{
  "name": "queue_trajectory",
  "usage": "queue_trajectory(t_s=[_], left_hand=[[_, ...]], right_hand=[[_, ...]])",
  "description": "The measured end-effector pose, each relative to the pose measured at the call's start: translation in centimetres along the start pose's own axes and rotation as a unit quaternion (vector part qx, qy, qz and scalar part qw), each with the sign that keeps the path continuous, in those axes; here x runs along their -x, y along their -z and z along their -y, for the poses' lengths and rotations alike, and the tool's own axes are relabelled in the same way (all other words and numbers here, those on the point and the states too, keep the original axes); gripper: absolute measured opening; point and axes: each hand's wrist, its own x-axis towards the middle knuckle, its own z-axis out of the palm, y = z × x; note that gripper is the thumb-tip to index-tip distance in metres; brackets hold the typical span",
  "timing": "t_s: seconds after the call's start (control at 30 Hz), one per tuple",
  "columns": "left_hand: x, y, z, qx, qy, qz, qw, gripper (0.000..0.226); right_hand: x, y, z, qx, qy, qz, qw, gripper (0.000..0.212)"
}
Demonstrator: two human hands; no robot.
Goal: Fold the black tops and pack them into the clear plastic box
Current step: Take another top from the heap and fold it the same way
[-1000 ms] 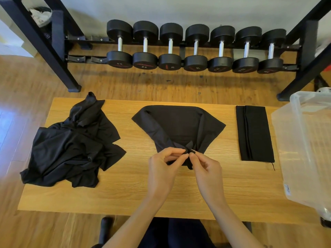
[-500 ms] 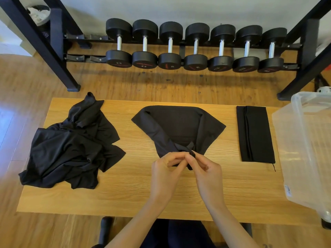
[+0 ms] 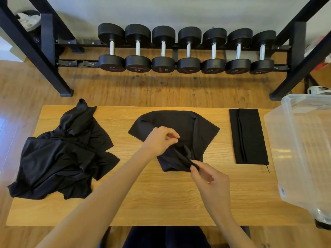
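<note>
Both hands have separated: left hand [image 3: 162, 140] and right hand [image 3: 208, 178] each pinch the centre top [image 3: 179, 126], spreading its hem for folding.

We saw that the two hands separated. The left hand [image 3: 162, 140] moved up over the half-folded top [image 3: 179, 126], pinching cloth, while the right hand [image 3: 206, 176] kept its pinch on the lower edge, which now looked wider.

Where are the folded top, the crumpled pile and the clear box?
folded top [image 3: 249, 136], head view, middle of the flat black rectangle.
crumpled pile [image 3: 59, 158], head view, centre of the heap.
clear box [image 3: 290, 158], head view, its near wall.
</note>
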Motion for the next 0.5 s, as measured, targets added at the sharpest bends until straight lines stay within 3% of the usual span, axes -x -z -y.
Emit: queue_trajectory(t_s=[0.17, 0.37, 0.5], left_hand=[[-2.6, -0.8, 0.1, -0.096, 0.018, 0.087, 0.991, 0.026], [-2.7, -1.9, 0.0, -0.212, 0.005, 0.083, 0.974, 0.014], [-2.6, -2.7, 0.4, -0.233, 0.003, 0.053, 0.971, 0.012]], right_hand=[[0.2, 0.8, -0.2, -0.003, 0.013, -0.013, 1.000, 0.034], [0.1, 1.5, -0.4, -0.017, 0.009, -0.017, 1.000, 0.036], [0.2, 1.8, -0.4, 0.004, 0.020, -0.019, 1.000, 0.038]])
